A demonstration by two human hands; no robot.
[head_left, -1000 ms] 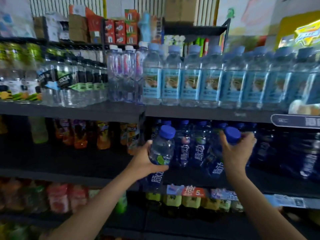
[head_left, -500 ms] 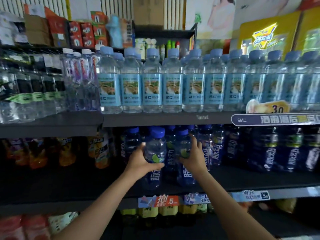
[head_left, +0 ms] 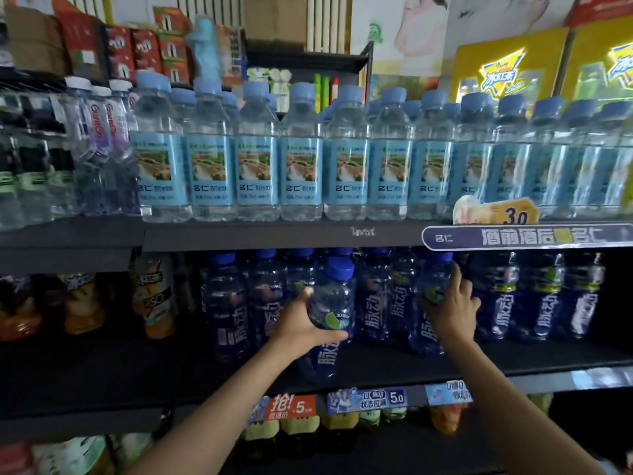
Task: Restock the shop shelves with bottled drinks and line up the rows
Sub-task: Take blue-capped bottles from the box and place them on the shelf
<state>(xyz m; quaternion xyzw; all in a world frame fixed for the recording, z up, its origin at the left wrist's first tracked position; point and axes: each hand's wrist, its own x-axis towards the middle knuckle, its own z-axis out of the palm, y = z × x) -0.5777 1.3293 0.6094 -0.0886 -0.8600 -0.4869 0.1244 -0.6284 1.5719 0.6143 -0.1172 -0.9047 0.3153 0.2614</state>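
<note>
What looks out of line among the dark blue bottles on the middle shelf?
The blue-capped bottle gripped by the left hand stands nearer the shelf edge than its row. The right hand holds another bottle within the row. Nothing looks spilled or damaged.

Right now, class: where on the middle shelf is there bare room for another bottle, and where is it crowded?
Bare dark shelf lies in front of the orange drinks, left of the left hand gripping its blue bottle. A strip also lies ahead of the blue row. Behind both hands bottles stand packed.
</note>
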